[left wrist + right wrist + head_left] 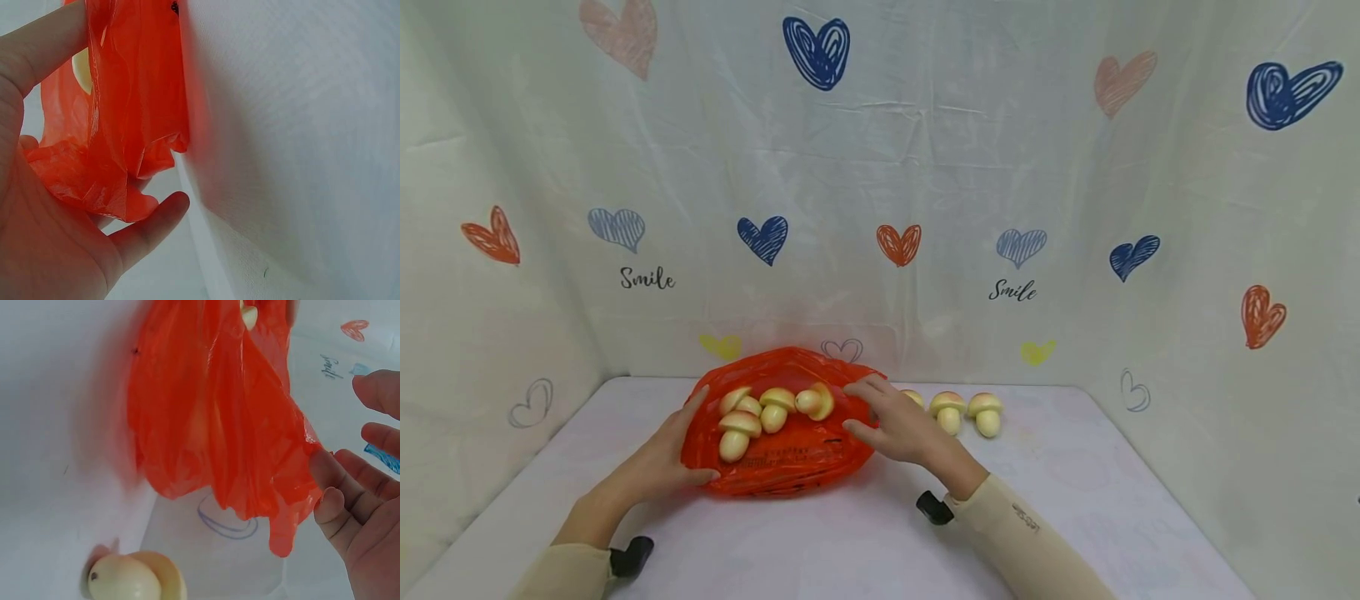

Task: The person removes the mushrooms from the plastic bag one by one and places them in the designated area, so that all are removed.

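Note:
A red plastic bag [786, 479] stands on the table with its wide mouth facing me. Several toy mushrooms [775, 408] with tan caps and cream stems lie inside it. My left hand [664, 450] holds the bag's left side, fingers behind the film and thumb at the front lower edge. In the left wrist view, crumpled film lies against the palm. My right hand [902, 421] is at the right rim with its fingers spread, fingertips touching the film in the right wrist view. Just past that hand, toy mushrooms [988, 414] stand in a row, one partly hidden behind it.
A white table [1075, 500] bears everything. Behind it hangs a pale curtain [955, 183] printed with hearts and the word Smile, which also runs along both sides. Black wrist mounts [632, 557] stick out from the beige sleeves [1022, 533].

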`<control>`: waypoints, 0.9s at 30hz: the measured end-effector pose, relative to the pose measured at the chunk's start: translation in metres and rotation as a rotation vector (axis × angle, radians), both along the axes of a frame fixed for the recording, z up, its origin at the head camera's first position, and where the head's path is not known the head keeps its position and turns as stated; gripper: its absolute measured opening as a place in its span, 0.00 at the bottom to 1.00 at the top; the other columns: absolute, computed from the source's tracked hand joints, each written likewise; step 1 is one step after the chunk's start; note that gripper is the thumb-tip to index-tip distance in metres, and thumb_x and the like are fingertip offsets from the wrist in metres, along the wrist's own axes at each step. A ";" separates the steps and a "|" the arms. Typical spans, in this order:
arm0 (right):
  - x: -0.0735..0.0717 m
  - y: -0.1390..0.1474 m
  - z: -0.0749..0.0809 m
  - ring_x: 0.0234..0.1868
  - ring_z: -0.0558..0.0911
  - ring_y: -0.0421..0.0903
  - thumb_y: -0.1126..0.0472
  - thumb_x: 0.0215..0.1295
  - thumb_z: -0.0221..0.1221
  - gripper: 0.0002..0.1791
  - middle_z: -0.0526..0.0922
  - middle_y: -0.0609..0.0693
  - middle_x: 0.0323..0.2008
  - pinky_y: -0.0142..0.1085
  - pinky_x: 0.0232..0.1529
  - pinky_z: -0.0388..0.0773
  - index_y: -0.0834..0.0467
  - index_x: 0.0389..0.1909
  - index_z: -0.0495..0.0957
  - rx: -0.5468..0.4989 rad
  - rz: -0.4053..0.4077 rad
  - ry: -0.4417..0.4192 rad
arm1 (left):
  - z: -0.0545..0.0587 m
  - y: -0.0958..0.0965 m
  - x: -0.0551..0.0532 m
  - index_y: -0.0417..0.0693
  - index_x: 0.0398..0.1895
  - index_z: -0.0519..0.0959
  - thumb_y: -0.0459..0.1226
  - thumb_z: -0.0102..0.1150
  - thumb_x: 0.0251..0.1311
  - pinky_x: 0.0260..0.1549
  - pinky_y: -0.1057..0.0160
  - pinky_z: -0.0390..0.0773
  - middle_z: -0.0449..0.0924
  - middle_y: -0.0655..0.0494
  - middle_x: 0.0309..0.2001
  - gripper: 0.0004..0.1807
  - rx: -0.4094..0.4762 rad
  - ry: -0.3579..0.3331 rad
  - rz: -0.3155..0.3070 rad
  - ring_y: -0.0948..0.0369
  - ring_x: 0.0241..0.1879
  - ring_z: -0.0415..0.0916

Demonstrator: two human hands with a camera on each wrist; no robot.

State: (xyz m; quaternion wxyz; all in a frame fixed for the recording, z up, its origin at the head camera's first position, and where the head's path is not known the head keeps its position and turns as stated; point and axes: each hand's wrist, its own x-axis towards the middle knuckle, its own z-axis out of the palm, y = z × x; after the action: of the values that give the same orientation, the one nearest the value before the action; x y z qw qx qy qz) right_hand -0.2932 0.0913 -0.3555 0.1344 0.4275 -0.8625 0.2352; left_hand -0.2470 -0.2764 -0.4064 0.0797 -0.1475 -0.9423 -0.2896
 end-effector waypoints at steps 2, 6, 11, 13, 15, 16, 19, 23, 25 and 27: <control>0.000 -0.004 0.002 0.32 0.75 0.42 0.49 0.67 0.57 0.24 0.71 0.44 0.53 0.27 0.32 0.73 0.49 0.62 0.69 -0.006 0.014 0.006 | 0.000 0.000 0.000 0.51 0.76 0.37 0.48 0.77 0.40 0.50 0.32 0.68 0.54 0.30 0.65 0.68 0.000 0.000 0.001 0.34 0.62 0.57; 0.001 -0.014 0.005 0.34 0.75 0.42 0.51 0.67 0.57 0.23 0.72 0.45 0.52 0.29 0.36 0.74 0.51 0.60 0.70 -0.025 0.032 0.040 | -0.001 -0.001 0.001 0.51 0.76 0.36 0.48 0.77 0.40 0.50 0.32 0.68 0.54 0.30 0.65 0.68 0.000 -0.005 0.005 0.34 0.62 0.57; 0.002 -0.026 0.006 0.44 0.77 0.44 0.53 0.65 0.59 0.22 0.73 0.46 0.52 0.32 0.43 0.76 0.52 0.59 0.72 -0.046 0.045 0.072 | 0.000 0.000 0.001 0.50 0.76 0.36 0.47 0.76 0.41 0.51 0.32 0.67 0.53 0.30 0.66 0.68 0.004 -0.010 0.004 0.34 0.62 0.56; 0.002 -0.031 0.006 0.46 0.76 0.43 0.53 0.65 0.59 0.22 0.73 0.46 0.52 0.31 0.44 0.76 0.51 0.59 0.72 -0.039 0.040 0.065 | 0.001 0.000 0.000 0.50 0.76 0.35 0.47 0.76 0.41 0.51 0.32 0.68 0.53 0.30 0.66 0.68 0.002 -0.012 0.006 0.34 0.62 0.56; 0.000 -0.036 0.005 0.45 0.77 0.43 0.53 0.65 0.59 0.22 0.73 0.46 0.51 0.30 0.43 0.76 0.50 0.59 0.72 -0.023 0.031 0.048 | 0.001 -0.001 0.000 0.50 0.76 0.35 0.47 0.76 0.41 0.51 0.32 0.68 0.53 0.30 0.66 0.67 0.001 -0.010 0.005 0.34 0.62 0.56; -0.002 -0.038 0.004 0.44 0.77 0.42 0.52 0.65 0.59 0.22 0.73 0.45 0.51 0.29 0.42 0.76 0.50 0.59 0.72 -0.010 0.022 0.035 | 0.001 -0.001 -0.001 0.51 0.76 0.35 0.47 0.76 0.41 0.51 0.32 0.68 0.53 0.31 0.66 0.67 0.001 -0.012 0.007 0.34 0.62 0.56; -0.006 -0.044 0.001 0.39 0.76 0.39 0.50 0.65 0.58 0.23 0.72 0.44 0.51 0.28 0.39 0.75 0.49 0.60 0.71 0.044 -0.017 -0.013 | -0.001 -0.002 -0.001 0.52 0.77 0.35 0.47 0.76 0.41 0.51 0.32 0.68 0.53 0.30 0.65 0.68 0.004 -0.010 0.004 0.34 0.62 0.56; -0.016 -0.051 -0.006 0.40 0.76 0.40 0.49 0.65 0.58 0.25 0.72 0.47 0.54 0.31 0.42 0.76 0.49 0.62 0.70 0.097 -0.066 -0.086 | -0.003 -0.002 -0.001 0.52 0.76 0.36 0.46 0.77 0.41 0.51 0.32 0.67 0.54 0.30 0.65 0.68 0.008 -0.005 0.001 0.34 0.62 0.56; -0.021 -0.054 -0.009 0.44 0.76 0.42 0.49 0.65 0.59 0.26 0.72 0.48 0.56 0.34 0.47 0.77 0.50 0.62 0.69 0.115 -0.085 -0.110 | -0.002 -0.002 -0.001 0.51 0.76 0.36 0.46 0.76 0.41 0.51 0.32 0.68 0.53 0.30 0.65 0.67 0.009 -0.003 0.000 0.34 0.62 0.56; -0.026 -0.057 -0.012 0.49 0.76 0.43 0.49 0.65 0.59 0.27 0.72 0.47 0.57 0.35 0.50 0.76 0.50 0.63 0.69 0.129 -0.096 -0.125 | -0.001 -0.002 -0.001 0.52 0.77 0.36 0.46 0.76 0.41 0.51 0.32 0.68 0.53 0.31 0.66 0.67 0.011 -0.009 0.004 0.34 0.63 0.56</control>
State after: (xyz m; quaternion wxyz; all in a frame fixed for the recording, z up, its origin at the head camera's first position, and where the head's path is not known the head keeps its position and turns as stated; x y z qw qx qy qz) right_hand -0.3188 0.0344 -0.3677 0.0636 0.3780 -0.9020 0.1985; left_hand -0.2477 -0.2781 -0.4076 0.0769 -0.1438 -0.9414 -0.2952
